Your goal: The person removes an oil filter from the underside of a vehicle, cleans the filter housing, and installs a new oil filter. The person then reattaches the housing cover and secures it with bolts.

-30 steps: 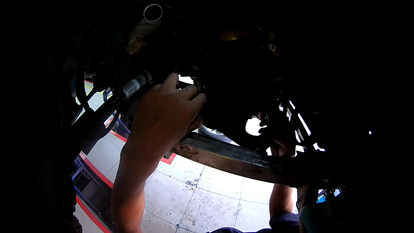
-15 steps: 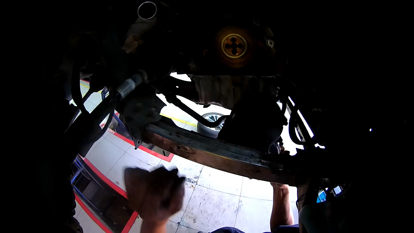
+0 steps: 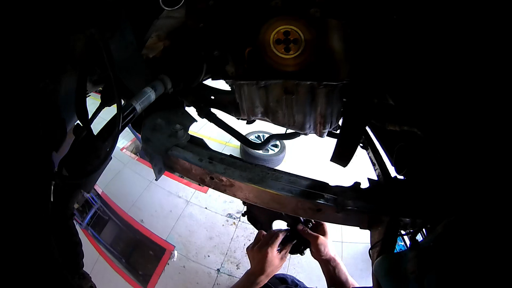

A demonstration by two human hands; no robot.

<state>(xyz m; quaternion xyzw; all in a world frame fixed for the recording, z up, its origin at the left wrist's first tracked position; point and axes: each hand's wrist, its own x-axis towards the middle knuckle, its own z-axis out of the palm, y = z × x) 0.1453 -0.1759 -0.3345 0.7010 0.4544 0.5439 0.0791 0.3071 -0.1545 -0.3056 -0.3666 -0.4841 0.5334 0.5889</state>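
Observation:
Below a long metal crossmember (image 3: 256,189) of a vehicle's underside, I hold a dark, irregular part (image 3: 261,215), possibly a bracket or housing, in both hands. My left hand (image 3: 265,253) is closed round its lower left side, fingers partly in shadow. My right hand (image 3: 320,242) grips its right side, thumb and fingers bent over the edge. The part's upper edge lies close under the crossmember; whether they touch I cannot tell. Above hangs a ribbed metal pan (image 3: 288,104), and over it a round yellowish pulley-like disc (image 3: 287,41) with several dark holes.
A curved black hose (image 3: 229,128) runs behind the crossmember. A shaft with a pale sleeve (image 3: 146,97) slants at the left. Further down, a wheel (image 3: 262,149) lies on the tiled floor (image 3: 205,234), and a red-edged floor pit (image 3: 128,242) is at the lower left.
My left hand has moved right to meet my right hand, which moved slightly left. A large dark shape behind the crossmember is gone from there; a dark part is now between my hands.

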